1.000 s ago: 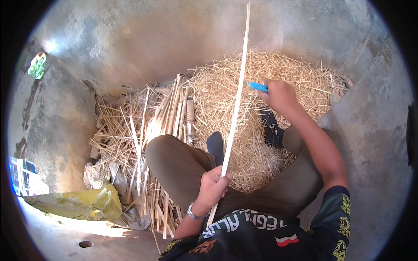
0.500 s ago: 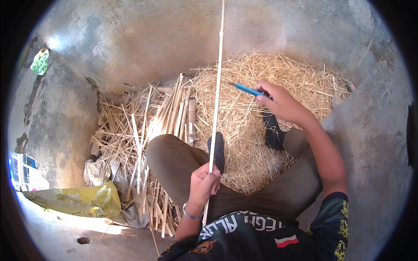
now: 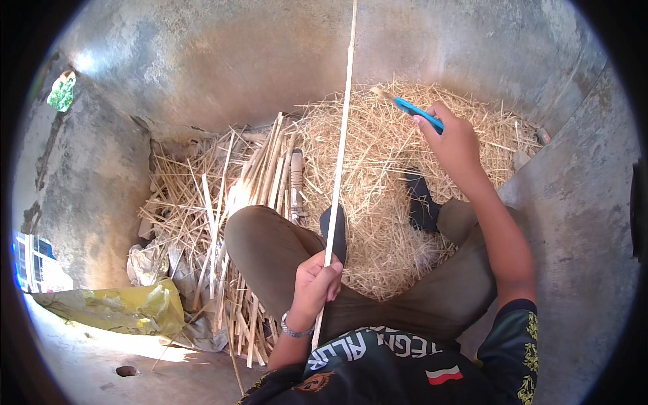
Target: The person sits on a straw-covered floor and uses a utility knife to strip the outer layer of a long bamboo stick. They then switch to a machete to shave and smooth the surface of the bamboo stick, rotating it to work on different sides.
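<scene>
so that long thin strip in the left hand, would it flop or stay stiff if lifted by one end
Probably fairly stiff: the long strip stands nearly straight above the left hand, held only near its lower end. Being so thin, it likely feels light and might whip or snap if bent hard.

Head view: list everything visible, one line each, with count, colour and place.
bamboo strip: one, pale, long, upright at centre, held near its lower end
knife: one, blue handle, upper right, in the right hand
shavings pile: one heap, straw-yellow, centre, under the legs
split bamboo sticks: a bundle, pale tan, left of the pile
plastic bag: one, yellow, lower left on the floor
sandals: two, dark, on the shavings
concrete floor: grey, all around
wristband: one, metallic, left wrist
trousers: olive-brown, legs bent at centre
left hand: grips the strip
right hand: holds the knife
</scene>
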Available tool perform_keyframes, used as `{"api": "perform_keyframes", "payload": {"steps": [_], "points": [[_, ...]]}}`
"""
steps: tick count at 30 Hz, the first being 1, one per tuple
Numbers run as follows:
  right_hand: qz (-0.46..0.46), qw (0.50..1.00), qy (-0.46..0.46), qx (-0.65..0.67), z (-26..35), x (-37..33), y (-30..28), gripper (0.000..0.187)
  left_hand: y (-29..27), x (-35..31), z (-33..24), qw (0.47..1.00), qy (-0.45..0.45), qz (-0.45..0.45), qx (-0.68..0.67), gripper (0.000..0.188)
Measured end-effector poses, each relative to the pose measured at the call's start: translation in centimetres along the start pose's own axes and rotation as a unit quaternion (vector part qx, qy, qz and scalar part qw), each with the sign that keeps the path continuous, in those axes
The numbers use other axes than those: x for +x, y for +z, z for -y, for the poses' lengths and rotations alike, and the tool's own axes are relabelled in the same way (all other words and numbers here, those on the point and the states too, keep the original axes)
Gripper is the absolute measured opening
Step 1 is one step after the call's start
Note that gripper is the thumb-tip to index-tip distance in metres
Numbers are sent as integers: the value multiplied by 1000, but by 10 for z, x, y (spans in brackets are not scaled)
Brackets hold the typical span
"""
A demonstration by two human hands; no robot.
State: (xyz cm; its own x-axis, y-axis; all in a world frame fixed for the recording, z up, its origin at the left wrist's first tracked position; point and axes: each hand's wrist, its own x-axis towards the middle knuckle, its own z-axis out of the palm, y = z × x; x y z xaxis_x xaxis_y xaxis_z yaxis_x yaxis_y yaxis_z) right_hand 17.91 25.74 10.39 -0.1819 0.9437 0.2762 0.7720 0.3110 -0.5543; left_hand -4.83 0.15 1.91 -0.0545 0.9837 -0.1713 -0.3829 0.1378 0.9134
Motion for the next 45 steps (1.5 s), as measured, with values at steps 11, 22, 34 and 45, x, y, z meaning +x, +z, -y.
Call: {"api": "perform_keyframes", "payload": {"steps": [11, 22, 34, 45], "points": [[-218, 934, -242, -148, -9, -4, 11, 36, 5, 2, -8, 996, -6, -37, 82, 15], [-97, 934, -343, 19, 40, -53, 22, 31, -17, 38, -88, 989, 56, -120, 61, 36], [0, 918, -388, 77, 57, -90, 32, 31, 12, 46, -78, 974, 135, -175, 43, 40], [-26, 916, -396, 56, 52, -83, 33, 29, -4, 46, -68, 963, 175, -204, 4, 32]]}}
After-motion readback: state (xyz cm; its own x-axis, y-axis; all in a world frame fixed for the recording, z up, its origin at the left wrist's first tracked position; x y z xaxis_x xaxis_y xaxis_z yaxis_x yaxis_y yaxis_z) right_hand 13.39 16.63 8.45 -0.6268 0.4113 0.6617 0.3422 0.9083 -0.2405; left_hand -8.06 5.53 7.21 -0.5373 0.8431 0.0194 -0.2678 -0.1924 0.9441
